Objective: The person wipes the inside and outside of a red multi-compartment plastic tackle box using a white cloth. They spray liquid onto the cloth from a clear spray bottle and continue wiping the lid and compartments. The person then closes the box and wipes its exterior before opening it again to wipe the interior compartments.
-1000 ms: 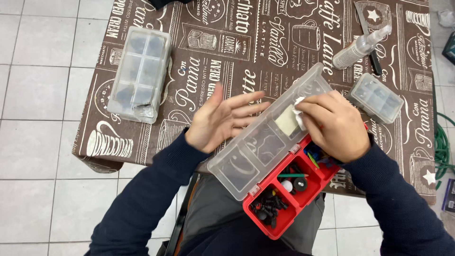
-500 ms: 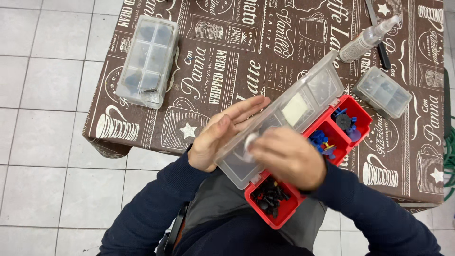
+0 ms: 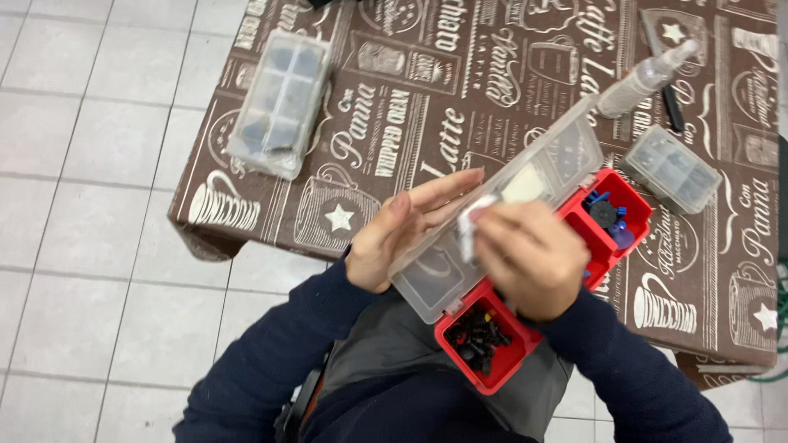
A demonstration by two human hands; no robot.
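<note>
I see my left hand flat and open behind the clear lid of the red box. My right hand pinches a white cloth against the lid.

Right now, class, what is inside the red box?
The red box holds small black parts in its near compartment and blue and black parts at its far end. The right hand covers the middle.
</note>
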